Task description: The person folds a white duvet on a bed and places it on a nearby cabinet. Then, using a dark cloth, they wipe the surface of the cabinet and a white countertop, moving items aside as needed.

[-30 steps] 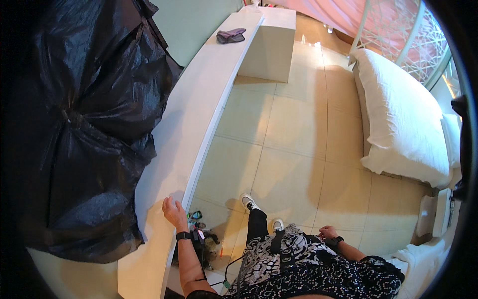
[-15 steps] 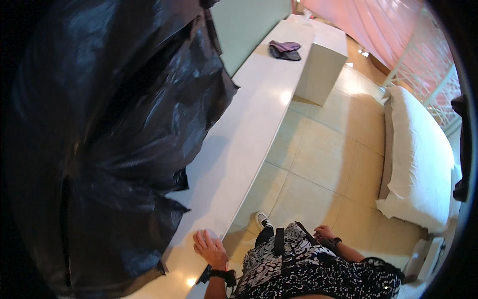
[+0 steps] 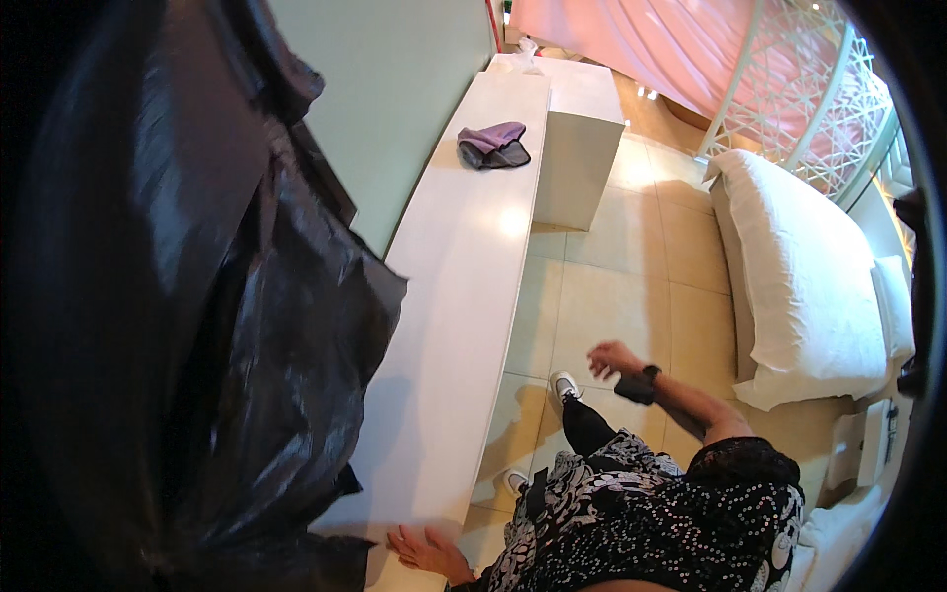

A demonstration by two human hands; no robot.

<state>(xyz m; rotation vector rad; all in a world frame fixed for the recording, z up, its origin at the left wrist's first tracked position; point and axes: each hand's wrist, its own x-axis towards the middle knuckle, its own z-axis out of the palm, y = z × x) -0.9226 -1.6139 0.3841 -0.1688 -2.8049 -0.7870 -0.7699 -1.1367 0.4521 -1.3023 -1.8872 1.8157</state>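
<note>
Lying at the lower centre of the frame, our left hand has its fingers spread over the near end of a long, glossy white surface; we cannot tell how firmly it touches. Just beside its fingertips, a crumpled sheet of shiny black plastic fills the left of the frame and overlaps the surface. Right of centre, our right hand hangs above the pale tiled floor, fingers loosely bent and slightly apart, with nothing visible in it; a dark band wraps that wrist. Well apart from both hands, we see a folded purple and dark-grey cloth lying on the surface at upper centre. A bulky, white-covered mattress stands at the right, below a white lattice screen and draped pink fabric at upper right.
</note>
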